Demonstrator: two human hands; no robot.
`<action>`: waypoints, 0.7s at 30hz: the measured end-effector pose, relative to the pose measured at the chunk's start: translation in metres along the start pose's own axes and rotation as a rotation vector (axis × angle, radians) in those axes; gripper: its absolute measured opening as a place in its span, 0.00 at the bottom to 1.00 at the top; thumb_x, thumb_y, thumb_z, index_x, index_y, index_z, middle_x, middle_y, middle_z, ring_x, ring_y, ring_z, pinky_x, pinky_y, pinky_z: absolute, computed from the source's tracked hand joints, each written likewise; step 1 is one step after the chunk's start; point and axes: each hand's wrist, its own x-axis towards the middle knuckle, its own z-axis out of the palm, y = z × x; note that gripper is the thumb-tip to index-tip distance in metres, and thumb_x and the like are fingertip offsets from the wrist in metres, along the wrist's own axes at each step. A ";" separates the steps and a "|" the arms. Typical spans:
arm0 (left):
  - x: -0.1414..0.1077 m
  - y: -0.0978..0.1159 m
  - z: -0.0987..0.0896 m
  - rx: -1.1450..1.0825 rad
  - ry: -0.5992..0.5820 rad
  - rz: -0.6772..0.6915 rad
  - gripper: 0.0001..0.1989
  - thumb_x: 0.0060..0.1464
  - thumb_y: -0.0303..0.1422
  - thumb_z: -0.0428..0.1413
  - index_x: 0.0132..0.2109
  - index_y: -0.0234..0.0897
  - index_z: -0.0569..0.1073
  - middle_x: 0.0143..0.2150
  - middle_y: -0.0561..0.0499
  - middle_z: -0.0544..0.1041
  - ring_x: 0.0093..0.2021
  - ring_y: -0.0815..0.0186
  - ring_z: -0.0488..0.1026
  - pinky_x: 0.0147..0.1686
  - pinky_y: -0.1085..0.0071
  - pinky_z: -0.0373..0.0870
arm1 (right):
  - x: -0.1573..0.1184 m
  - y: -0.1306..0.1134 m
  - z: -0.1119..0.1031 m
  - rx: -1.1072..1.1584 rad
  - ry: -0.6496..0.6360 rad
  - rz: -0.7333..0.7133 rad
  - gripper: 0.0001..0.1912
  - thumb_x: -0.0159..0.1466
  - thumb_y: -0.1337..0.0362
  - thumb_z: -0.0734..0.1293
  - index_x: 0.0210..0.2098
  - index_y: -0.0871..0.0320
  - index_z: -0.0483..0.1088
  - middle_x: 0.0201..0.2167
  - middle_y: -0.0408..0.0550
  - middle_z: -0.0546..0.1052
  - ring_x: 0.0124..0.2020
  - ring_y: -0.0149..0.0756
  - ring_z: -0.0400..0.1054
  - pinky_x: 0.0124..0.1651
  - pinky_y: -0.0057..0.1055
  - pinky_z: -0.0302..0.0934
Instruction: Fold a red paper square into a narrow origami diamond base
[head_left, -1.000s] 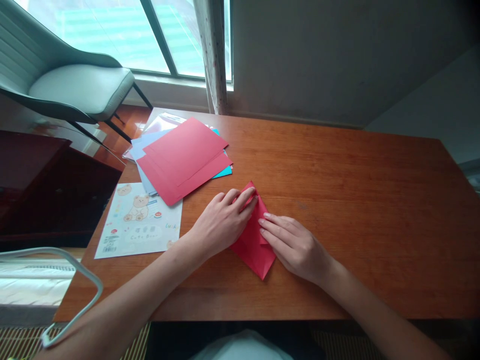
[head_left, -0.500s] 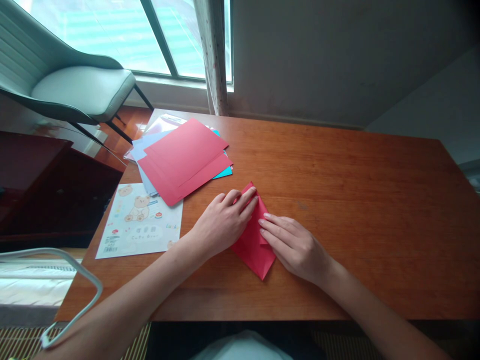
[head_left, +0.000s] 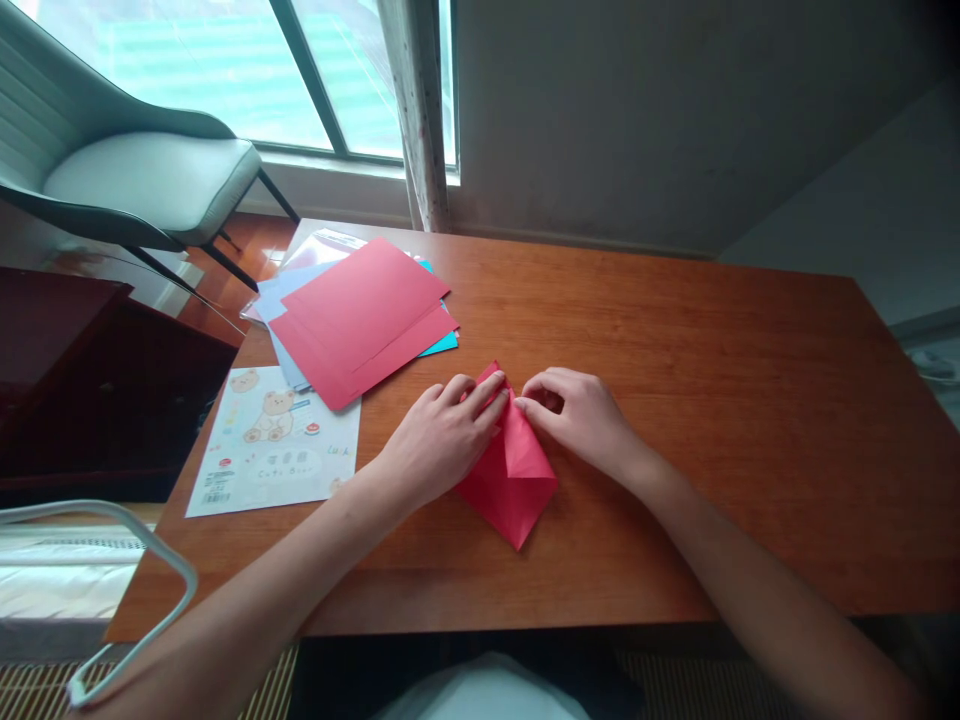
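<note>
A folded sheet of red paper [head_left: 517, 510] lies on the table in front of me, its lower corner pointing toward me. Folds run up to a narrow tip, and a flap on the right side stands slightly raised. My left hand [head_left: 450, 435] holds the paper's upper left part down, fingers bent over it near the tip; its thumb is hidden. At the upper right edge, my right hand [head_left: 581, 415] is closed in a pinch, thumb and index finger on the paper's edge.
Left of my hands, red sheets [head_left: 367, 320] lie over pale blue and turquoise ones. A bear-printed sheet [head_left: 281, 440] lies nearer me on the wooden table [head_left: 712, 430]. A chair [head_left: 150, 185] stands by the window, and a white curved bar [head_left: 180, 570] is beside my left forearm.
My right hand has gone from lying flat on the paper to a pinch higher up its right edge. The right flap has lifted and spread. My left hand has stayed on the paper.
</note>
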 end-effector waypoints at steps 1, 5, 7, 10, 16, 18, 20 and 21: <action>0.000 0.000 0.000 0.000 0.000 -0.001 0.22 0.68 0.32 0.46 0.66 0.35 0.66 0.72 0.47 0.62 0.54 0.54 0.66 0.47 0.61 0.69 | 0.005 0.001 0.001 -0.032 -0.022 0.010 0.07 0.63 0.60 0.71 0.31 0.55 0.74 0.29 0.43 0.77 0.31 0.34 0.69 0.35 0.31 0.59; -0.001 -0.001 -0.002 -0.022 -0.005 -0.006 0.22 0.67 0.31 0.47 0.65 0.36 0.67 0.71 0.46 0.62 0.54 0.55 0.66 0.49 0.61 0.68 | 0.011 0.003 0.003 -0.075 -0.091 0.026 0.08 0.62 0.59 0.73 0.30 0.55 0.73 0.29 0.42 0.76 0.31 0.33 0.68 0.35 0.30 0.57; 0.000 -0.001 -0.003 -0.056 -0.001 -0.022 0.21 0.67 0.32 0.48 0.64 0.38 0.68 0.70 0.46 0.63 0.54 0.55 0.67 0.49 0.61 0.69 | 0.010 0.003 0.003 -0.079 -0.103 0.026 0.08 0.62 0.60 0.73 0.30 0.55 0.73 0.30 0.42 0.76 0.31 0.32 0.68 0.35 0.29 0.57; 0.001 0.001 -0.005 -0.129 0.022 -0.061 0.19 0.67 0.33 0.48 0.62 0.39 0.70 0.69 0.47 0.66 0.52 0.56 0.68 0.49 0.60 0.69 | 0.009 0.004 0.003 -0.090 -0.102 0.016 0.08 0.62 0.61 0.73 0.30 0.55 0.72 0.30 0.42 0.75 0.32 0.33 0.68 0.35 0.29 0.57; 0.008 0.012 -0.005 -0.207 0.091 -0.189 0.14 0.67 0.38 0.51 0.54 0.40 0.74 0.63 0.46 0.73 0.49 0.57 0.69 0.46 0.60 0.71 | 0.009 0.006 0.004 -0.079 -0.101 -0.014 0.08 0.63 0.61 0.72 0.30 0.55 0.72 0.30 0.42 0.75 0.32 0.34 0.69 0.36 0.30 0.58; 0.008 0.014 -0.002 -0.203 0.104 -0.214 0.13 0.67 0.39 0.51 0.52 0.40 0.75 0.62 0.47 0.74 0.49 0.56 0.70 0.45 0.61 0.71 | 0.009 0.006 0.003 -0.073 -0.098 -0.015 0.08 0.63 0.60 0.72 0.30 0.55 0.72 0.30 0.42 0.75 0.32 0.33 0.68 0.36 0.30 0.58; 0.008 0.015 0.000 -0.207 0.122 -0.227 0.13 0.67 0.40 0.51 0.52 0.41 0.75 0.62 0.49 0.73 0.49 0.57 0.70 0.44 0.62 0.71 | 0.009 0.007 0.003 -0.061 -0.100 -0.016 0.08 0.63 0.61 0.72 0.29 0.55 0.72 0.29 0.42 0.75 0.32 0.33 0.68 0.36 0.30 0.57; 0.008 0.015 0.002 -0.210 0.132 -0.233 0.13 0.67 0.40 0.51 0.52 0.42 0.75 0.62 0.49 0.73 0.49 0.57 0.70 0.44 0.62 0.71 | 0.009 0.007 0.003 -0.051 -0.102 -0.016 0.08 0.63 0.61 0.72 0.29 0.55 0.72 0.29 0.42 0.75 0.32 0.33 0.68 0.36 0.30 0.57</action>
